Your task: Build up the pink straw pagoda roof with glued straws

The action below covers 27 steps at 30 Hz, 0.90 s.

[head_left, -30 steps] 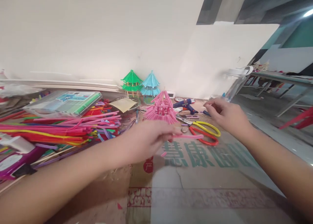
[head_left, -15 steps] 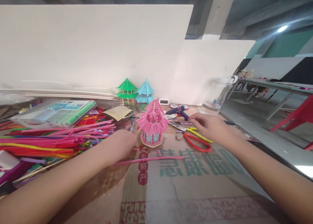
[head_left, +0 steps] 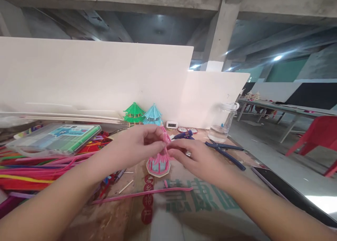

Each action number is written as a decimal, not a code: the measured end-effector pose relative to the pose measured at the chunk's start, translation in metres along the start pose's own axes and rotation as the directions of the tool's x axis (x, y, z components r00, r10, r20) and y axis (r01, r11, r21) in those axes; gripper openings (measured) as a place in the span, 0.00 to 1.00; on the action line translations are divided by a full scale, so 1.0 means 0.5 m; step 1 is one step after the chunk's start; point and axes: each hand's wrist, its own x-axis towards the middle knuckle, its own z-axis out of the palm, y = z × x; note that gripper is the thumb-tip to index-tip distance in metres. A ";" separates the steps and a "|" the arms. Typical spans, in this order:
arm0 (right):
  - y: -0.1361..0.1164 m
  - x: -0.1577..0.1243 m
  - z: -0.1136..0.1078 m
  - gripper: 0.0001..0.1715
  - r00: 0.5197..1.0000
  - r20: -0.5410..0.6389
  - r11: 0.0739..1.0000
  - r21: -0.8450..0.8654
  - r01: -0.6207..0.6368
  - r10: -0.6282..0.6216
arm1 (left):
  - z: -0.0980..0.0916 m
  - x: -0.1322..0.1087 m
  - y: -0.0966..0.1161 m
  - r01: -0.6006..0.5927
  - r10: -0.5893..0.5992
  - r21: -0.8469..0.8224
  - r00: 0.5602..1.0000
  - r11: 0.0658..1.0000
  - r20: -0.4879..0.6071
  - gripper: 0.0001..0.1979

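Note:
At the middle of the table a small pink pavilion model (head_left: 159,166) stands on a pale octagonal base, its upper part mostly hidden by fingers. My left hand (head_left: 137,142) is closed on the left side of its top, thumb and fingers at the pink strips. From the right, my right hand (head_left: 191,156) pinches at the same upper part, its fingertips meeting those of my left hand. A long pink stem (head_left: 147,193) lies on the table in front of the model.
Behind stand a green pavilion (head_left: 134,113), a blue pavilion (head_left: 153,114) and a small clock (head_left: 172,124). Colourful stems (head_left: 39,171) and a plastic case (head_left: 56,137) fill the left. Pliers (head_left: 226,151), a glass jug (head_left: 221,125) and a phone (head_left: 292,195) are on the right.
Both hands have come in to the pink pavilion's top from either side. The camera view has tilted up, and the pliers and phone now show on the right.

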 end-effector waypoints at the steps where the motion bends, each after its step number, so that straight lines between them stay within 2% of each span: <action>1: -0.011 0.008 0.001 0.15 1.000 -0.008 0.999 0.041 0.003 -0.002 | 0.001 0.013 0.002 0.003 -0.003 -0.092 1.000 0.996 0.003 0.05; 4: -0.019 0.025 0.007 0.16 0.996 -0.084 0.980 0.201 -0.003 0.021 | 0.002 0.046 -0.002 0.001 -0.009 -0.295 1.000 0.956 -0.027 0.06; 8: -0.004 0.028 0.016 0.18 0.993 -0.108 0.939 0.344 0.000 0.040 | 0.006 0.069 -0.018 -0.050 0.019 -0.336 0.995 0.941 -0.095 0.11; 11: 0.003 0.021 0.022 0.18 0.996 -0.084 0.943 0.332 -0.007 0.037 | 0.014 0.071 -0.033 -0.106 0.058 -0.349 0.988 0.931 -0.145 0.11; 14: 0.007 0.012 0.022 0.19 0.999 -0.050 0.976 0.217 -0.008 0.020 | 0.024 0.065 -0.043 -0.102 0.056 -0.376 0.990 0.921 -0.132 0.10; 17: 0.011 0.007 0.016 0.14 0.994 -0.108 0.995 0.102 0.001 0.010 | 0.030 0.058 -0.042 -0.075 0.067 -0.312 0.997 0.947 -0.038 0.09; 19: 0.011 0.005 0.012 0.10 0.987 -0.162 0.995 0.096 0.008 0.008 | 0.033 0.052 -0.037 -0.082 0.080 -0.243 0.997 0.967 -0.016 0.09; 24: 0.002 0.000 0.017 0.09 0.986 -0.169 0.991 0.134 0.012 0.011 | 0.027 0.042 -0.027 -0.096 0.089 -0.061 0.990 0.994 -0.105 0.13; 27: 0.002 -0.004 0.024 0.11 0.986 -0.169 0.996 0.084 0.021 -0.007 | 0.018 0.041 -0.027 -0.092 0.087 -0.040 0.987 0.995 -0.132 0.13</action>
